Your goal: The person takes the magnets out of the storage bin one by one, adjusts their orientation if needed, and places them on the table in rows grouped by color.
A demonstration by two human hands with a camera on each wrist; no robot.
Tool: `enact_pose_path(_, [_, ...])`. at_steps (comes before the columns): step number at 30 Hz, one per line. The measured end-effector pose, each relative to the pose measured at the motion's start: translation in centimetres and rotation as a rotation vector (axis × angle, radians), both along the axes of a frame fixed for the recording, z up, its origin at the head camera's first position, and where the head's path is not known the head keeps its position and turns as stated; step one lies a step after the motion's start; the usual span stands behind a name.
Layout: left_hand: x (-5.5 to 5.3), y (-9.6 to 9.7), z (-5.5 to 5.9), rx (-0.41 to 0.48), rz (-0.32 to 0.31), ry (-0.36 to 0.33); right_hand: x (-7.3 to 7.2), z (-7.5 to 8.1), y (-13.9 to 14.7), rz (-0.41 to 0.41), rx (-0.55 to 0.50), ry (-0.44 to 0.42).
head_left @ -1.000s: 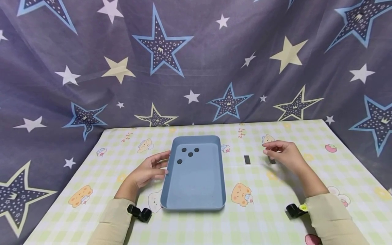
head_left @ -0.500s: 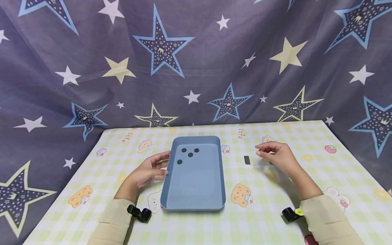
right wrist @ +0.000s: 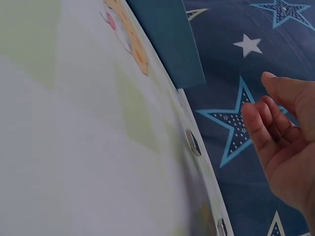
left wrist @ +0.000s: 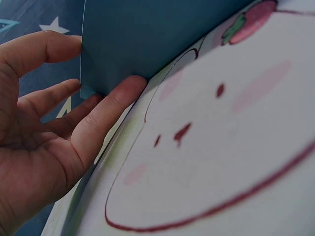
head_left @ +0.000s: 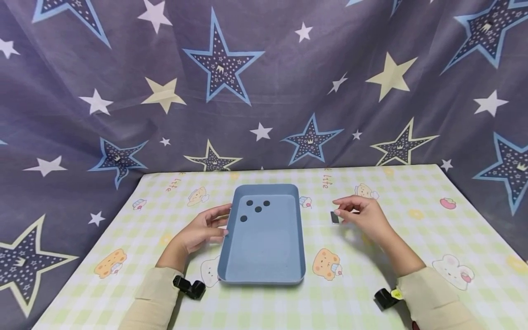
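A blue rectangular tray (head_left: 264,256) lies on the table. My left hand (head_left: 204,231) rests against its left side; in the left wrist view the thumb (left wrist: 110,108) touches the tray's wall (left wrist: 133,39). Several black round discs (head_left: 258,209) lie in the upper left of the tray. Right of the tray, a small black rectangular piece (head_left: 334,218) lies on the cloth. My right hand (head_left: 365,217) hovers just over it, fingers loosely bent and holding nothing. In the right wrist view, another small piece (right wrist: 222,227) lies farther along; the hand hides it in the head view.
The table has a green-and-white checked cloth (head_left: 284,307) printed with cartoon figures. Behind its far edge hangs a dark curtain (head_left: 272,82) with stars. A small black camera sits on each wrist, the left one (head_left: 189,287) close to the tray.
My right hand has moved left, from over the farther rectangular piece to the one nearer the tray. The left hand and the tray stay in place.
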State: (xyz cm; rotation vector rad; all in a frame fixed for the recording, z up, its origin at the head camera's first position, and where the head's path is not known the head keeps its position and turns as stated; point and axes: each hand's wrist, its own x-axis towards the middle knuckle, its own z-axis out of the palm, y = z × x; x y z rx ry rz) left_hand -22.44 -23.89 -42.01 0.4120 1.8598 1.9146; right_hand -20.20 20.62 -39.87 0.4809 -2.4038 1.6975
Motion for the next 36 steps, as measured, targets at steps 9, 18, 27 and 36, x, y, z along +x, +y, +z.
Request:
enact_pose_path(9, [-0.1, 0.2, 0.0, -0.009, 0.009, 0.004, 0.5, 0.4, -1.9, 0.012, -0.056, -0.008])
enact_pose_path(18, [-0.1, 0.2, 0.0, -0.002, -0.003, 0.013, 0.0, 1.3, -4.1, 0.013, 0.018, -0.043])
enact_pose_path(27, [0.1, 0.2, 0.1, 0.0, -0.002, 0.019, -0.8, 2.5, -5.8, 0.036, 0.043, -0.031])
enact_pose_path(36, [0.1, 0.2, 0.1, 0.0, 0.001, 0.017, -1.6, 3.8, -6.8, 0.094, 0.067, -0.026])
